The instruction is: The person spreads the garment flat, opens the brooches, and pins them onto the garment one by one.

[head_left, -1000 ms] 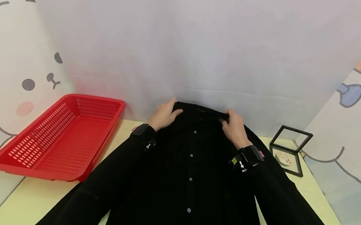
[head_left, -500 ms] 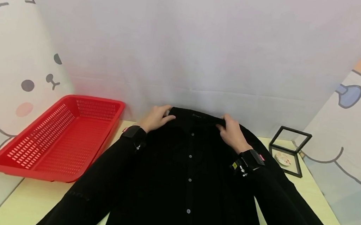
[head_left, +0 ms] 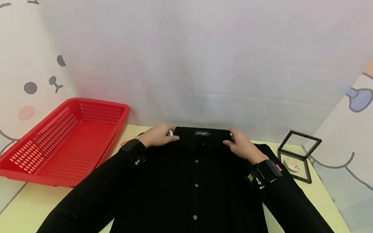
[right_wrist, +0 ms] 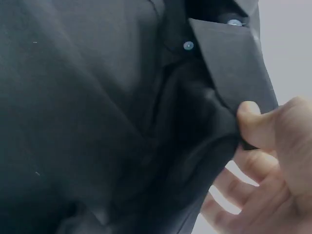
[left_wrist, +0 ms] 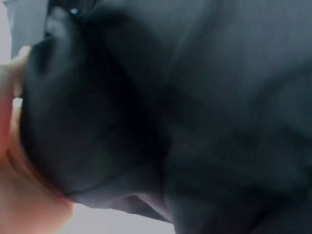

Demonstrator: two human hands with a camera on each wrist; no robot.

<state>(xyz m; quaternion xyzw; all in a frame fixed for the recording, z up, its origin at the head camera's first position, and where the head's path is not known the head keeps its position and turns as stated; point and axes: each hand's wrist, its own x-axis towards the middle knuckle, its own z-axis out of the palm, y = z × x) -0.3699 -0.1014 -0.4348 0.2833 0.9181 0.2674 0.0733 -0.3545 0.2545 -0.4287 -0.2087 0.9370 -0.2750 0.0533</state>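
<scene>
A black button-up shirt (head_left: pixel 180 189) lies front up, its light buttons in a line down the middle. My left hand (head_left: pixel 157 134) pinches the left end of its collar (head_left: pixel 188 132), thumb toward me. At the opposite end, my right hand (head_left: pixel 244 146) pinches the collar between thumb and fingers. Between the hands the collar band stands straight, with a small label (head_left: pixel 202 133) showing. In the right wrist view, the thumb (right_wrist: pixel 251 117) presses on the collar flap (right_wrist: pixel 231 58). Black cloth (left_wrist: pixel 170 122) fills most of the left wrist view, hiding part of the left fingers.
A red plastic basket (head_left: pixel 120 126) with slotted walls stands at the left of the pale yellow table (head_left: pixel 35 199). At the right back is a black-framed open case (head_left: pixel 303 178) with a small round item (head_left: pixel 292 164) inside. A pale curtain-like wall (head_left: pixel 197 59) rises behind the table.
Both hands have drawn the collar down toward me, and it now hangs straighter between them. The inside label has come into clearer view. The basket and case have stayed put.
</scene>
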